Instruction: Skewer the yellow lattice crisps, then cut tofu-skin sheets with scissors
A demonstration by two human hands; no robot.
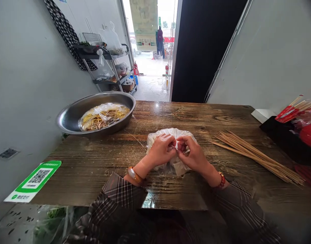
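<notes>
A clear plastic bag (179, 168) with pale contents lies on the wooden table in front of me. Over its middle, my left hand (162, 148) has its fingers curled and pinched on the bag's gathered plastic. My right hand (191, 152) faces it, thumb and fingertips pinched on the same plastic, so the two hands nearly touch. A bundle of thin wooden skewers (257, 156) rests to the right of the bag. At the left back sits a steel basin (69, 117) holding a plastic bag of skewered yellowish food (104, 117).
A black box (279, 134) with red packets and sticks stands at the right edge. A green and white QR card (35, 179) lies at the left edge. Beyond the table are a wheeled shelf (107, 56) and a bright doorway (152, 83).
</notes>
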